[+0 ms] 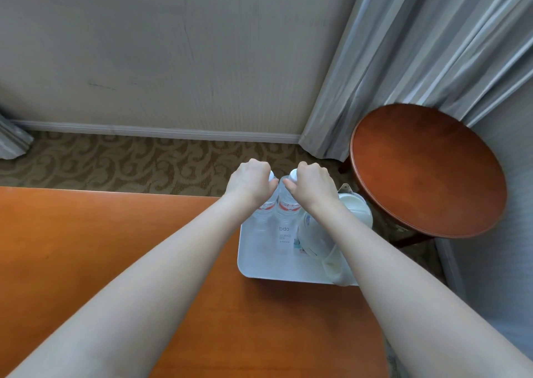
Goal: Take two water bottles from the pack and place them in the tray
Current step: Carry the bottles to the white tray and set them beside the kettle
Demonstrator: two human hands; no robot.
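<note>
A: What is nearest the camera?

B: Two bare forearms, reaching forward over an orange desk (101,248). They run up toward a white tray (268,265) that sits on the desk's far right corner.

A: What is in the tray?

B: Printed letters show on its bare floor. On its right side stands a white kettle (314,239), partly hidden behind the right forearm, with a white cup (357,210) just past it. At the tray's far edge two clear bottles stand upright, side by side and touching or nearly so, each with a red and white label.

A: And the hands?

B: The left hand (249,183) is curled around the top of the left bottle (264,213), with the white cap peeking out beside the fingers. The right hand (313,187) is wrapped the same way on the neck of the right bottle (287,209), its cap showing above the thumb. Both bottles seem to rest on the tray floor, though I cannot tell for sure that their bases touch it.

A: What lies beyond?

B: Patterned carpet (129,161), then a pale wall (158,54) with a skirting board. To the right is a round wooden table (427,170), well apart from the desk, with grey curtains (418,46) hanging behind it.
</note>
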